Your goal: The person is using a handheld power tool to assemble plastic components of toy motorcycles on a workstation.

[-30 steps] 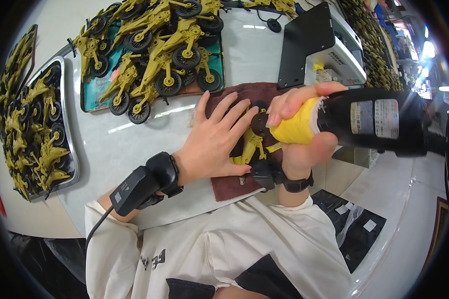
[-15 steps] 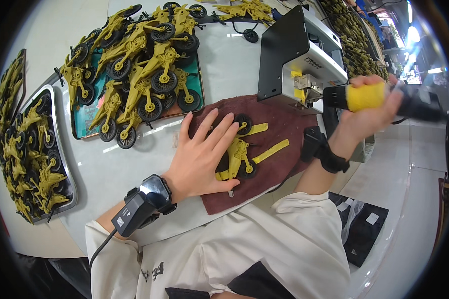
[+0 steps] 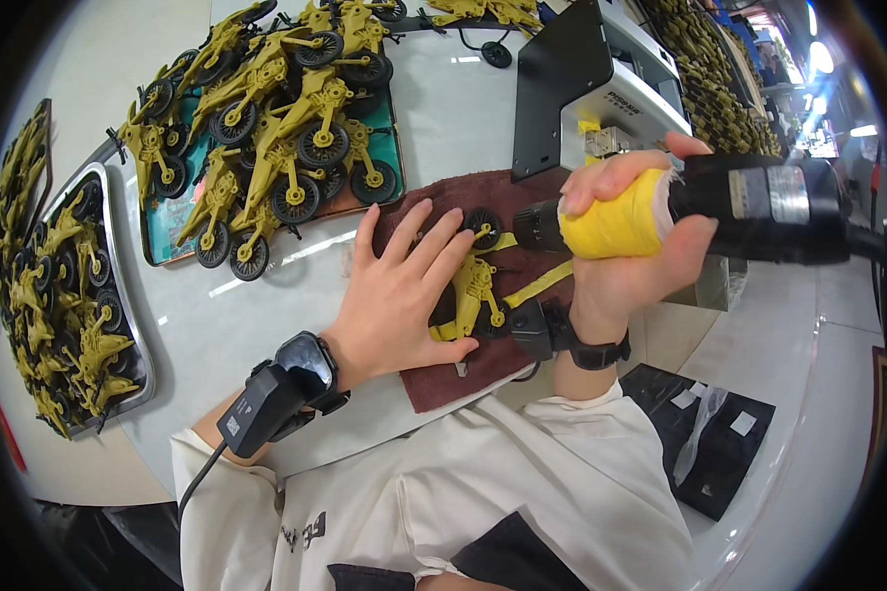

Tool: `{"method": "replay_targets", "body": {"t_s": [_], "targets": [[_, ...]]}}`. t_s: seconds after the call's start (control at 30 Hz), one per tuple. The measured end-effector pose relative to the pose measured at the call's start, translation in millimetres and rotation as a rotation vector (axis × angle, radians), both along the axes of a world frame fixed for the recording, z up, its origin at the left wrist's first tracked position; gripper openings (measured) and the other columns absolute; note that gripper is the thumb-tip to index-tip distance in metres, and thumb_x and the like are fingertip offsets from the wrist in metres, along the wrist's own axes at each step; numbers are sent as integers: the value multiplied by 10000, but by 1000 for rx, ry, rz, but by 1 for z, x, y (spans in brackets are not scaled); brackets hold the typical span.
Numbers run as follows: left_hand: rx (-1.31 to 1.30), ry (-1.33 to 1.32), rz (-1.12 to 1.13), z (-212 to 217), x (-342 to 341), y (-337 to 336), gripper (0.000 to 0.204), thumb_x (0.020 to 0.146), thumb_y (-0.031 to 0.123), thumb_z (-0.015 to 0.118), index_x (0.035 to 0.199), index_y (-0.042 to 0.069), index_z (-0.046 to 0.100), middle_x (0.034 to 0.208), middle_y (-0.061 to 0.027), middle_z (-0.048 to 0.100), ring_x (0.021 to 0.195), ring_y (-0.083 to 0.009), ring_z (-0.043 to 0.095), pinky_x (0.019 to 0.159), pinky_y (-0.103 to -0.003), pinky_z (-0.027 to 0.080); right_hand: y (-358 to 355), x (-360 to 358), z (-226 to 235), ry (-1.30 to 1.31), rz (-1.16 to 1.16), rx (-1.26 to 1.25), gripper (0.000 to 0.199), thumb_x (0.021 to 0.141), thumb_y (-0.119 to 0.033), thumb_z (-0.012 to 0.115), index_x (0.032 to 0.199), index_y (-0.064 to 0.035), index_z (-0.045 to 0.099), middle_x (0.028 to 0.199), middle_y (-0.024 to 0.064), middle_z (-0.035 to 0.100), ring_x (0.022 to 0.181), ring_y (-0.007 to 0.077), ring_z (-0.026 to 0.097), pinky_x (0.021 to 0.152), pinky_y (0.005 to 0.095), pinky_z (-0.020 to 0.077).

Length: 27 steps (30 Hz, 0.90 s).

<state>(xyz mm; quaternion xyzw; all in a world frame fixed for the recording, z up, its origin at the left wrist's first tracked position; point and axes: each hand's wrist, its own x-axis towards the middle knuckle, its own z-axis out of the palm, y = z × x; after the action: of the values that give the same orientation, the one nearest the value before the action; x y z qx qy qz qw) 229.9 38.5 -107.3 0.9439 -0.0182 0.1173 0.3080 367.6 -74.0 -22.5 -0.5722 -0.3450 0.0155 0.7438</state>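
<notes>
My left hand (image 3: 389, 295) lies flat with fingers spread over a yellow toy motorcycle (image 3: 475, 286) with black wheels, pressing it down; the palm covers part of the toy. Beneath both is a maroon cloth (image 3: 439, 384), with yellow strips of tape (image 3: 542, 283) on it. My right hand (image 3: 611, 286) is wrapped round the yellow-taped grip of a black electric screwdriver (image 3: 759, 202). The tool lies nearly level, its nose pointing left, just right of the toy. Its tip is too dark to make out.
A screw feeder (image 3: 562, 98) with a black side plate stands behind the cloth. Many toy motorcycles (image 3: 296, 108) are heaped on a teal tray (image 3: 382, 128) at the back left. A metal tray (image 3: 136, 315) at far left holds more. A cable (image 3: 864, 239) trails from the screwdriver's rear.
My right hand has brought the screwdriver left, from beside the screw feeder to just right of the toy motorcycle. My left hand stays in place on the toy.
</notes>
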Motion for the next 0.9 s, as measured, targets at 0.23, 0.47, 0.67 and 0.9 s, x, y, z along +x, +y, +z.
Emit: {"method": "replay_targets", "body": {"t_s": [0.23,0.47,0.67,0.9], "targets": [[-20,2,-3,0,-1,0,899,569,519,734,1301,86,445,1380,-101,415,1303,-328,340,1055,-589,153,10,7,-10,84,63,136,576,831,-387,627,1158,8,365,755,126,590,572,214,581,558,335,502],[-34,23,-10,-1,1,1,914,564,511,735,1329,115,430,1383,-102,407,1300,-337,335,1052,-601,148,15,12,-17,84,134,62,568,802,-352,670,1131,13,386,748,127,589,587,209,587,557,314,496],[24,45,-21,4,4,2,925,557,530,729,1336,126,436,1374,-111,409,1276,-336,356,1049,-609,149,18,9,-19,149,246,38,577,789,-259,706,1171,35,388,732,112,592,611,195,585,592,299,488],[62,-1,-20,7,3,-3,919,576,579,701,1323,105,450,1343,-120,440,1249,-335,382,1051,-593,156,-40,36,52,-239,-348,168,652,850,-588,504,1193,-45,392,704,124,574,519,226,544,494,345,462]]}}
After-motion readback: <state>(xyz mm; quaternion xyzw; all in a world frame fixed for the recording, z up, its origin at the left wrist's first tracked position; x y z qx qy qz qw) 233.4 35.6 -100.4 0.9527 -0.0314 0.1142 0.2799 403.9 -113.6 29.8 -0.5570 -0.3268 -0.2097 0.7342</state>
